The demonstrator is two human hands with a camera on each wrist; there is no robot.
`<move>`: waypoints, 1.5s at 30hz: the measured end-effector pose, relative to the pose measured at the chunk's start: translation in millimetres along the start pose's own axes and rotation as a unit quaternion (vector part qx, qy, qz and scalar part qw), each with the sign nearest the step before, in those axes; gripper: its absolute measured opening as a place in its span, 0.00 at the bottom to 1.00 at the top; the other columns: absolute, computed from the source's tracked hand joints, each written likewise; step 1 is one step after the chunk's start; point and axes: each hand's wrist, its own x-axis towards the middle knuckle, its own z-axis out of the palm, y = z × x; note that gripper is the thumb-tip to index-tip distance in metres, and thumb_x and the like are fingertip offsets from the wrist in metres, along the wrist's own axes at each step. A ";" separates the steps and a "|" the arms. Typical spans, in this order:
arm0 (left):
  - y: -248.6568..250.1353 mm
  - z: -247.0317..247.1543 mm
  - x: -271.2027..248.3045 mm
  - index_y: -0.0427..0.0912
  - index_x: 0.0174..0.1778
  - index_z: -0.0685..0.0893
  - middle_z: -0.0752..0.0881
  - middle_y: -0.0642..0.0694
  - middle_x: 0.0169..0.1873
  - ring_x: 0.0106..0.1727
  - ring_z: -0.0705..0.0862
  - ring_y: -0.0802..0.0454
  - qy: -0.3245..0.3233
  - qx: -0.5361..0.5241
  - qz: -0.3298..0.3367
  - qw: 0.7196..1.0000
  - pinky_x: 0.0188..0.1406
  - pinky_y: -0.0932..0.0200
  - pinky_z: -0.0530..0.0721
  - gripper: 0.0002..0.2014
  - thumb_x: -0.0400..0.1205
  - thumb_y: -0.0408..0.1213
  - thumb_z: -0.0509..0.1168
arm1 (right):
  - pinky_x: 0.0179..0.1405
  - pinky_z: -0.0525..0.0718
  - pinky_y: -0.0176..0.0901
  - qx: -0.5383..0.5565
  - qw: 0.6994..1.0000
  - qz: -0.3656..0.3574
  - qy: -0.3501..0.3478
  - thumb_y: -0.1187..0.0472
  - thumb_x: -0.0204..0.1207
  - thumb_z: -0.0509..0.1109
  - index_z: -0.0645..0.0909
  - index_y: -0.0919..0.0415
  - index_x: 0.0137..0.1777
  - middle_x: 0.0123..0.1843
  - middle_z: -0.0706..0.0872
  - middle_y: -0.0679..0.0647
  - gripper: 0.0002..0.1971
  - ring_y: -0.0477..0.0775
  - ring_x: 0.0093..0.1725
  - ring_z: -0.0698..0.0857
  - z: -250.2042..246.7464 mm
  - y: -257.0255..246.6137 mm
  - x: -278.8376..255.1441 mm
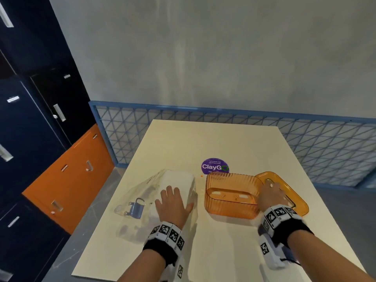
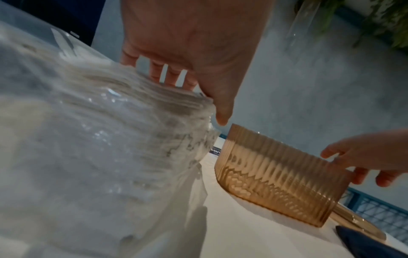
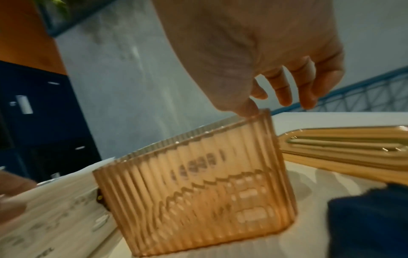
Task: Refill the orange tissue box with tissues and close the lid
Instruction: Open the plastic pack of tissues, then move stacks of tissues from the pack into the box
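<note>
On the desk (image 1: 203, 139), the left grip (image 1: 173, 204) lies released on the bagged tissues (image 1: 179, 180); the right grip (image 1: 271, 193), loose, touches the orange box (image 1: 230, 209) rim. Slick wrap may slip.

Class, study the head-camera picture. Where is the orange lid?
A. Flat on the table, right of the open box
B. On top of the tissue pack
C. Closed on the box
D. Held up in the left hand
A: the lid lies flat on the table, just right of the open, empty orange box.
</note>
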 end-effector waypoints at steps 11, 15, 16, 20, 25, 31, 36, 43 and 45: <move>4.2 -6.9 5.9 0.42 0.63 0.77 0.75 0.45 0.63 0.67 0.74 0.45 0.002 -0.051 -0.033 0.998 0.59 0.47 0.76 0.17 0.87 0.43 0.48 | 0.58 0.80 0.48 0.138 0.989 -0.034 -0.029 0.72 0.81 0.56 0.77 0.72 0.62 0.62 0.83 0.67 0.13 0.64 0.62 0.83 17.4 -5.2 -2.6; 5.9 -10.7 7.7 0.38 0.59 0.79 0.78 0.42 0.60 0.63 0.78 0.44 -0.013 -0.080 -0.032 0.996 0.58 0.47 0.80 0.16 0.88 0.38 0.47 | 0.56 0.80 0.47 0.136 0.990 -0.033 -0.035 0.72 0.81 0.56 0.77 0.73 0.61 0.62 0.83 0.67 0.13 0.64 0.61 0.83 15.2 -4.8 -3.7; 6.4 -12.2 7.8 0.37 0.58 0.80 0.79 0.41 0.59 0.63 0.78 0.43 -0.015 -0.085 -0.037 0.996 0.59 0.47 0.80 0.17 0.88 0.37 0.47 | 0.56 0.80 0.47 0.134 0.990 -0.036 -0.037 0.72 0.81 0.56 0.77 0.72 0.61 0.62 0.83 0.67 0.13 0.64 0.61 0.83 14.3 -4.5 -3.6; 7.6 -17.8 10.2 0.33 0.54 0.82 0.79 0.38 0.58 0.61 0.79 0.40 -0.019 -0.122 -0.059 0.991 0.59 0.47 0.78 0.18 0.87 0.36 0.47 | 0.51 0.79 0.46 0.130 0.989 -0.036 -0.056 0.71 0.81 0.55 0.76 0.72 0.62 0.61 0.83 0.66 0.13 0.64 0.60 0.83 11.4 -2.9 -3.4; 4.2 -29.5 10.8 0.32 0.55 0.80 0.81 0.38 0.58 0.59 0.83 0.41 -0.010 -0.119 -0.051 0.991 0.54 0.52 0.80 0.14 0.87 0.31 0.50 | 0.65 0.76 0.48 0.110 0.990 -0.018 -0.086 0.68 0.82 0.55 0.64 0.71 0.74 0.73 0.71 0.67 0.21 0.65 0.71 0.74 0.3 -4.5 -7.5; -1.1 -60.7 5.9 0.37 0.38 0.81 0.83 0.42 0.33 0.23 0.83 0.45 0.164 -0.040 0.058 0.984 0.17 0.61 0.66 0.06 0.74 0.24 0.71 | 0.58 0.80 0.49 0.213 0.960 -0.179 -0.020 0.53 0.85 0.54 0.73 0.65 0.70 0.64 0.80 0.61 0.20 0.57 0.59 0.80 -52.2 -48.2 -38.3; -2.5 -68.1 -9.0 0.42 0.40 0.81 0.83 0.47 0.30 0.20 0.80 0.49 0.320 -0.047 0.205 0.924 0.15 0.59 0.72 0.04 0.75 0.31 0.70 | 0.38 0.88 0.48 0.553 0.722 -0.079 -0.408 0.31 0.78 0.48 0.75 0.65 0.63 0.55 0.86 0.66 0.36 0.62 0.41 0.90 -84.0 -98.4 -55.9; -22.0 -45.1 -28.8 0.47 0.63 0.75 0.86 0.46 0.62 0.67 0.75 0.50 0.296 -0.029 0.311 0.903 0.63 0.45 0.78 0.13 0.87 0.42 0.48 | 0.44 0.87 0.56 0.538 0.705 -0.121 -0.445 0.59 0.81 0.64 0.72 0.67 0.66 0.56 0.82 0.63 0.18 0.61 0.50 0.84 -100.7 -112.7 -52.8; -28.2 -43.8 -35.4 0.51 0.68 0.72 0.77 0.46 0.71 0.75 0.68 0.48 0.229 -0.054 0.294 0.926 0.69 0.40 0.74 0.19 0.87 0.52 0.44 | 0.44 0.86 0.51 0.498 0.739 -0.179 -0.417 0.64 0.81 0.64 0.72 0.68 0.68 0.55 0.84 0.61 0.18 0.59 0.49 0.85 -102.7 -113.8 -51.2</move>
